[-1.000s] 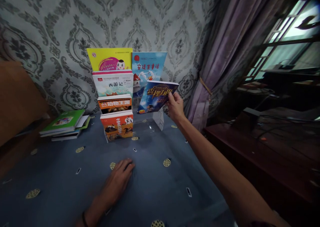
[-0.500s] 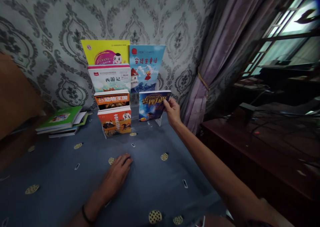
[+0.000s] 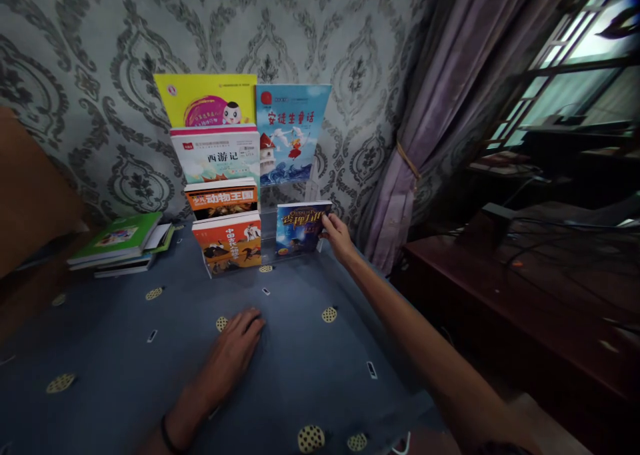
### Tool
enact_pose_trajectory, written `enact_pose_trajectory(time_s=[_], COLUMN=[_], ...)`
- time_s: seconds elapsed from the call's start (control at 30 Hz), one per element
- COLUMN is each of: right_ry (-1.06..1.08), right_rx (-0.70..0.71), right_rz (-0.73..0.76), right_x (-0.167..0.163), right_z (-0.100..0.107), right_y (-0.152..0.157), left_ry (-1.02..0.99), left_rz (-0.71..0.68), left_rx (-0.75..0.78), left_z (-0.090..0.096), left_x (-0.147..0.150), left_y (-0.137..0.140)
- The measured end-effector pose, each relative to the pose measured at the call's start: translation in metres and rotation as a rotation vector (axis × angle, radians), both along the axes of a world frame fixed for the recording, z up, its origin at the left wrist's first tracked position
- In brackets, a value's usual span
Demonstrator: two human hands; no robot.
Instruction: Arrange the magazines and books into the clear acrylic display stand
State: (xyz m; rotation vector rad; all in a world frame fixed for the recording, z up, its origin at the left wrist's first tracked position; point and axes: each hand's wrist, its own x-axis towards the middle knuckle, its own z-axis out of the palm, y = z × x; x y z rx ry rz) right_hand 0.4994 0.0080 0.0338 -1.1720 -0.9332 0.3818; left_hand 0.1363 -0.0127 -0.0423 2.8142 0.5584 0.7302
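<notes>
My right hand (image 3: 338,236) pinches the right edge of a dark blue book (image 3: 300,229), which stands nearly upright at the lower right of a clear tiered book rack (image 3: 269,231). Its bottom edge is at the rack's front tier. To its left an orange book (image 3: 230,245) fills the front left slot. Behind that rise the animal book (image 3: 225,200), a white book (image 3: 220,155) and a yellow book (image 3: 210,95). A light blue book (image 3: 293,131) stands at the back right. My left hand (image 3: 237,345) lies flat on the tablecloth, palm down, holding nothing.
A stack of books topped by a green one (image 3: 117,236) lies at the left. A brown shape (image 3: 35,195) rises at the far left. The purple curtain (image 3: 395,175) hangs behind my right arm. Right of the table stands a dark red desk (image 3: 500,295) with cables.
My right hand has lowered the dark blue book, moving it down and slightly left into the rack's front tier. My left hand has stayed in place.
</notes>
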Motion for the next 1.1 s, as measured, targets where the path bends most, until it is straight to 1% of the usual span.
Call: enact_pose_trajectory(time_s=[0.1,0.23,0.5,0.57,0.67,0.73,0.8,0.9,0.93,1.0,1.03,1.1], right_ry=[-0.009,-0.011,0.007,0.006,-0.020,-0.048,-0.064,-0.033,-0.019,-0.013,-0.018,-0.051], right_rx=[0.007,0.011,0.008,0.006,0.002,-0.006,-0.019,-0.065,-0.089,-0.155,-0.189,-0.233], right_rz=[-0.020,-0.040,-0.101,-0.121,-0.154,-0.179,-0.215,-0.244,-0.231,-0.188,-0.152,-0.036], right_x=[0.000,0.000,-0.005,-0.008,-0.014,-0.019,-0.025,-0.040,-0.047,-0.066,-0.077,-0.098], right_z=[-0.005,-0.011,-0.020,-0.021,-0.025,-0.027,-0.032,-0.041,-0.045,-0.052,-0.055,-0.060], right_y=[-0.003,-0.005,-0.008,-0.011,-0.018,-0.023,-0.028,-0.033,-0.035,-0.040,-0.043,-0.047], left_ry=[0.015,0.053,0.037,0.046,0.079,0.104,0.120,0.081,0.055,0.011,-0.002,0.002], left_rz=[-0.003,-0.012,0.001,-0.022,-0.064,-0.049,0.022,0.203,0.275,0.467,0.564,0.701], left_rx=[0.003,0.006,-0.053,-0.074,-0.129,-0.164,-0.162,-0.086,-0.048,0.044,0.086,0.139], left_z=[0.000,0.005,0.006,0.011,0.027,0.038,0.046,0.053,0.054,0.058,0.061,0.069], left_x=[0.000,-0.001,-0.001,-0.004,-0.012,-0.020,-0.032,-0.059,-0.070,-0.093,-0.103,-0.120], left_y=[0.001,-0.001,-0.003,-0.001,0.003,0.011,0.025,0.060,0.075,0.106,0.122,0.154])
